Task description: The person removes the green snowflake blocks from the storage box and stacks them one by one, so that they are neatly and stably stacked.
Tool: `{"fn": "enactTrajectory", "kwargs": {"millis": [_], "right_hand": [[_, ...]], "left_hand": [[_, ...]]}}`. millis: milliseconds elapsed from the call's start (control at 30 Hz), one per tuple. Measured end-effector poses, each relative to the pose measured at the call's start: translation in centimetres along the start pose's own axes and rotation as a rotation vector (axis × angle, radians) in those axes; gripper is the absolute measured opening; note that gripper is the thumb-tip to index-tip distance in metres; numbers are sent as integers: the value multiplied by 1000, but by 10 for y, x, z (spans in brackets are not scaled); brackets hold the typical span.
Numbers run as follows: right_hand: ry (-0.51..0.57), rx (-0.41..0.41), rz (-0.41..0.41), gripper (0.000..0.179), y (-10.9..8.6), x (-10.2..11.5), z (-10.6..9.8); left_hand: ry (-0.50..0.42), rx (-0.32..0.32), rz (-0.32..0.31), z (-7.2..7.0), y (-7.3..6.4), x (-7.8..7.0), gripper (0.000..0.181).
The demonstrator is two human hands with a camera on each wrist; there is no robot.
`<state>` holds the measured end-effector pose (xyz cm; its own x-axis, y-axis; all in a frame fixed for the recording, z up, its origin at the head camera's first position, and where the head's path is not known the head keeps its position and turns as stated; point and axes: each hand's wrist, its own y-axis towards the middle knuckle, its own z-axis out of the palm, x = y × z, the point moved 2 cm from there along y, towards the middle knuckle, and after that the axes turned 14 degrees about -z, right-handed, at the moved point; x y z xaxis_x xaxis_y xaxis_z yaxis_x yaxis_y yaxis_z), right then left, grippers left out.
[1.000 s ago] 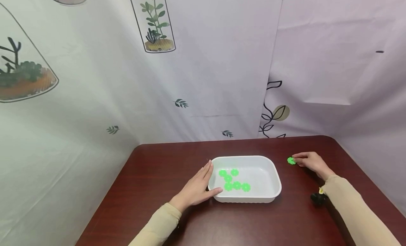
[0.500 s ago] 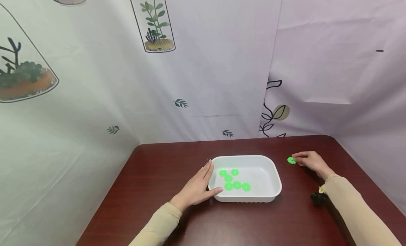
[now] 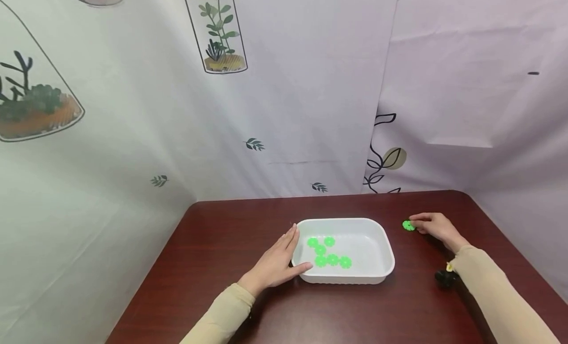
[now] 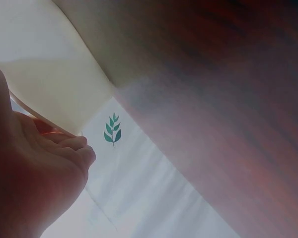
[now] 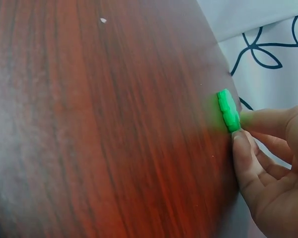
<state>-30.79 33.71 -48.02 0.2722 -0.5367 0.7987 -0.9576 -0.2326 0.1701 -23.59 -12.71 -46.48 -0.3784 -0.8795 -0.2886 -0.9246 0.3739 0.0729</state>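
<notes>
A white rectangular tray (image 3: 368, 250) stands on the table, with several bright green flower-shaped discs (image 3: 333, 259) lying flat in its left half. My left hand (image 3: 277, 260) rests against the tray's left end, fingers straight and the thumb over the near-left corner of the rim. In the left wrist view, the left hand (image 4: 44, 153) shows beside the pale tray wall (image 4: 44, 69). To the right of the tray, my right hand (image 3: 437, 226) pinches another green flower-shaped disc (image 3: 408, 225) by its edge. The right wrist view shows this disc (image 5: 228, 110) between thumb and fingers.
A dark reddish-brown wooden table (image 3: 213, 245) carries everything. Behind it hangs a pale curtain (image 3: 301, 112) with printed plants. A small black object (image 3: 445, 279) shows under the right wrist. A tiny pale speck (image 5: 103, 21) lies on the wood in the right wrist view.
</notes>
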Motion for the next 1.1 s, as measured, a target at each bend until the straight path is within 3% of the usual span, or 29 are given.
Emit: {"fn": "enactTrajectory", "kwargs": {"millis": [267, 567, 833, 1100], "right_hand": [[18, -32, 0, 46, 3, 12, -6], [-43, -36, -128, 50, 20, 75, -3], [-147, 30, -259, 42, 24, 128, 26], [-143, 155, -382, 33, 14, 151, 69]], "left_hand": [[12, -5, 7, 0, 0, 0, 99], [16, -15, 11, 1, -1, 1, 100], [12, -16, 9, -2, 0, 1, 100], [4, -20, 13, 3, 0, 2, 100]]}}
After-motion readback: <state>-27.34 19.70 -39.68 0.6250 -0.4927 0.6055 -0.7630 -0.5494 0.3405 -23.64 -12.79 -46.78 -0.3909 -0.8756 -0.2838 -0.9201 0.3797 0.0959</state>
